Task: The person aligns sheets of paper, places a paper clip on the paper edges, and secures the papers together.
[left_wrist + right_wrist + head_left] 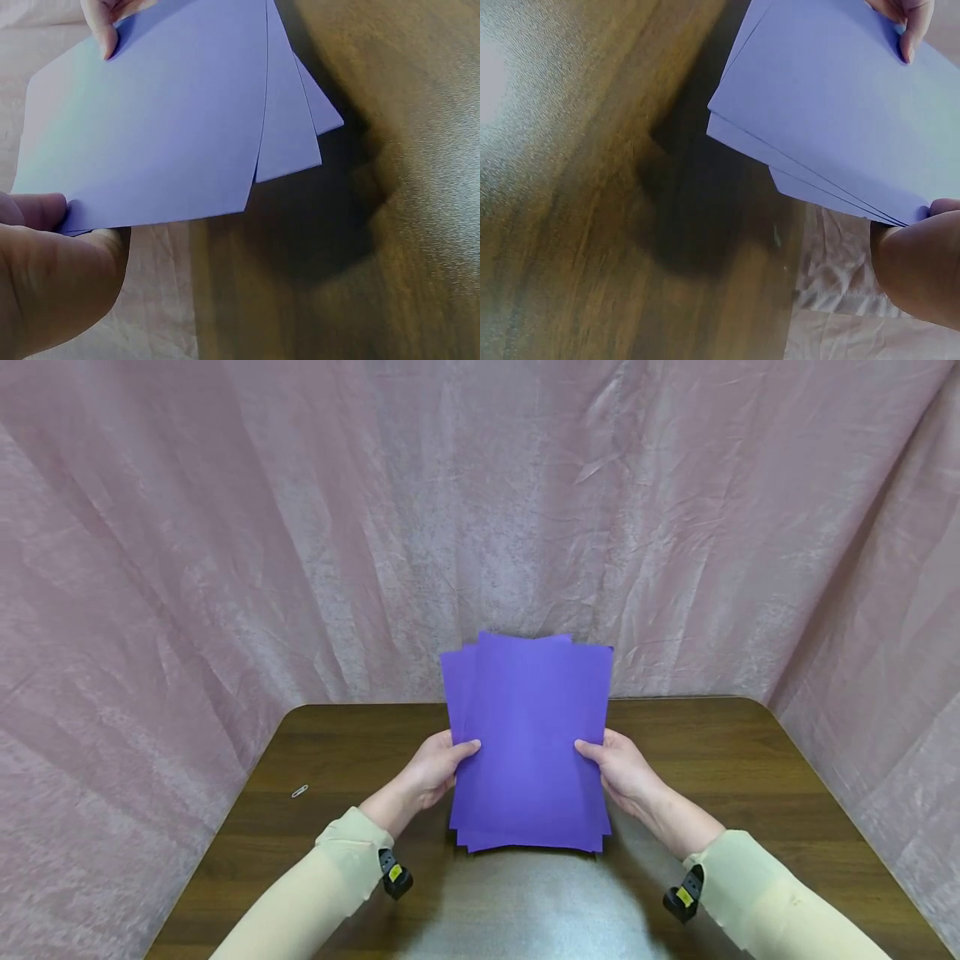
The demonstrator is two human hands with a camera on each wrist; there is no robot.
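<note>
Above the dark wooden counter [750, 760], left hand [433, 768] at nine o'clock and right hand [624, 770] at three pinch fanned purple paper sheets [528, 743]; light, even grips would probably keep edges aligned.

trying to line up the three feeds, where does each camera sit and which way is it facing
Head: worn on the head, facing forward and down at the wooden table and pink curtain; both forearms, left hand and right hand show, gripping the purple sheets.
Left wrist: at the left wrist, looking across the sheets' underside to the table; left hand near, right hand's fingers far.
Right wrist: mirror view; right hand near, left hand's fingers far.
Shared: the fanned purple sheets appear in all three.
</note>
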